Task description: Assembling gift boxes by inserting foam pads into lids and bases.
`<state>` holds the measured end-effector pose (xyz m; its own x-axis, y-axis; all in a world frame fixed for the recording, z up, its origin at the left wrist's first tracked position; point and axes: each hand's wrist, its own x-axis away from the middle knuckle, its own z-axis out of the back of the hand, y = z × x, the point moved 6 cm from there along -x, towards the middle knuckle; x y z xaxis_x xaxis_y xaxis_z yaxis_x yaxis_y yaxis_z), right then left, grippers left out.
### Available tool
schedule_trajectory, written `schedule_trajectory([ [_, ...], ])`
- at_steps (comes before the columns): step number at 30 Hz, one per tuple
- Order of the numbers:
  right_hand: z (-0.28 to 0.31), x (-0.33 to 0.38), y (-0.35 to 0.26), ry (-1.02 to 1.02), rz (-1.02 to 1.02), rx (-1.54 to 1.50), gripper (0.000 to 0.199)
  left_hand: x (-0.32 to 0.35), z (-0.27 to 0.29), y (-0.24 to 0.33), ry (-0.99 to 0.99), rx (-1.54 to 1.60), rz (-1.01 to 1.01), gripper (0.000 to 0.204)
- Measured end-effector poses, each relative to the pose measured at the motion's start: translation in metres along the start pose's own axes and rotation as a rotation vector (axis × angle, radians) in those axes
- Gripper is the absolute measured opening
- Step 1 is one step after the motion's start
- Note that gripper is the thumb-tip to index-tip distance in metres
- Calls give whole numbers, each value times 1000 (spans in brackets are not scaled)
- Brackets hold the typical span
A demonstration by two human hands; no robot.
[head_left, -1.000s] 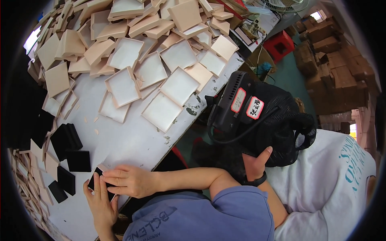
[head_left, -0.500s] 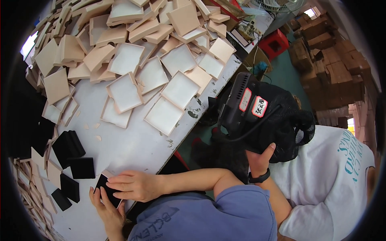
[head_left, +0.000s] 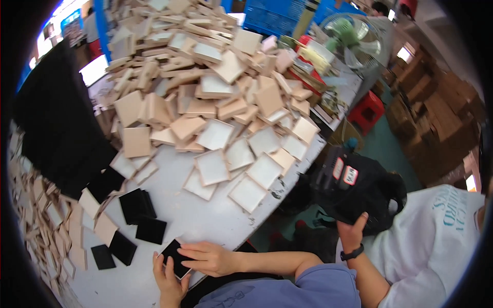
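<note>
Near the front edge of the table lies a small pale box with a black foam-like pad in it. My left hand grips the box from the near left, its fingertips over the pad. From the right, my right hand rests its fingers across the pad's top, and its thumb is at the near edge. Just beyond my hands are several loose black pads, some stacked. Part of the box is hidden under my fingers.
A big heap of pale shallow boxes and lids covers the far table. More boxes lie at left beside a black sheet. At right, another person's hand holds a black mesh cap-like thing. A fan stands behind.
The view has tilted up and shifted, so the table and heap sit lower and further right. Both hands stay on the box with little change in their hold.
</note>
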<state>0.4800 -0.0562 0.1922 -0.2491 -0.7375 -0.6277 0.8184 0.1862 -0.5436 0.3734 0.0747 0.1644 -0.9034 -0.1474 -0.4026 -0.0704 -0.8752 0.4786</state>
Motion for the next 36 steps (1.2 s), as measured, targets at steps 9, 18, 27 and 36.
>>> schedule_trajectory([
  [9, -1, 4, 0, -190, 8, 174, 39, -13, -2, 12, 111, 87, -100, 64],
  [18, -3, -3, -17, -194, 43, 116, 31, 3, 8, 18, 199, 61, -95, 64],
  [27, 0, -3, -16, -227, 54, 171, 40, 25, 377, -85, 847, -339, 393, 58],
  [36, 0, 0, -15, -188, 63, 146, 43, 91, 569, -87, 1153, -250, 937, 86],
])
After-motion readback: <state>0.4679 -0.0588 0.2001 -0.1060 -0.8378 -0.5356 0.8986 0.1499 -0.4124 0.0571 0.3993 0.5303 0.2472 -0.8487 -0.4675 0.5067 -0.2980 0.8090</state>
